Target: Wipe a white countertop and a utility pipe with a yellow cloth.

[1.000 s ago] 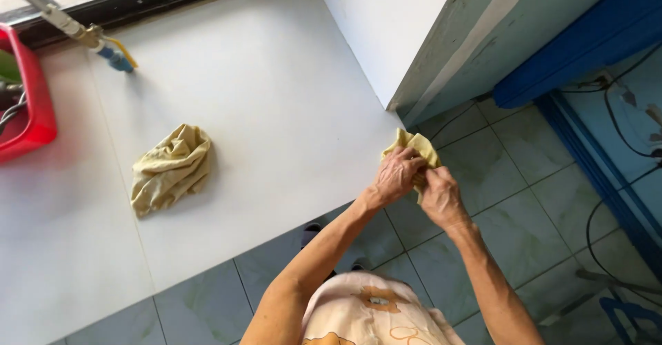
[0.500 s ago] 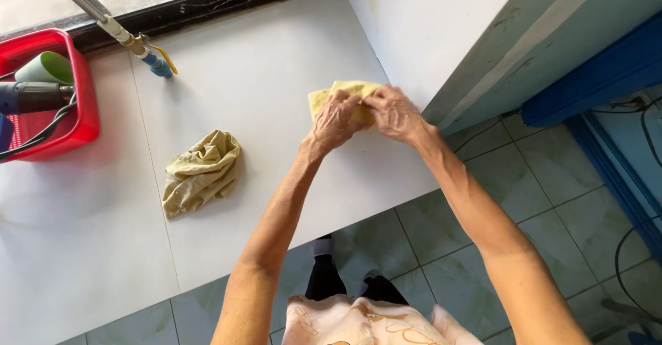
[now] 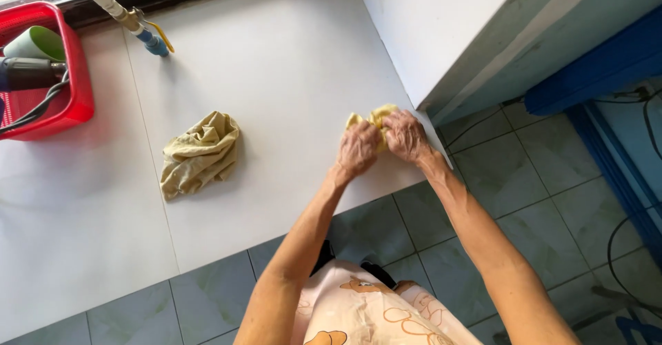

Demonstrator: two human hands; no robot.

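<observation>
While both of my hands meet near the right edge of the white counter [image 3: 276, 76], I have a small yellow cloth [image 3: 376, 117] bunched between them. My left hand [image 3: 358, 148] has its fingers curled tight onto the left part of the cloth, and my right hand [image 3: 407, 135] has its fingers clamped on the right part, knuckles up, the two hands touching each other. Only the top folds of the cloth show above my knuckles; the remainder is hidden under my hands. The cloth sits on or just above the counter surface; I cannot tell which.

Well to the left of my hands, a second, larger crumpled cloth [image 3: 200, 153] of pale beige-yellow lies loose on the counter, touched by neither hand. At the far left edge stands a red basket [image 3: 76, 97] with a pale green cup [image 3: 38, 42] and a dark tool with a cord [image 3: 31, 73] in it. A metal tap with a blue tip [image 3: 127, 21] reaches over the counter's back edge. A white cabinet wall [image 3: 441, 21] rises just beyond my right hand, and green floor tiles [image 3: 524, 166] lie below.
</observation>
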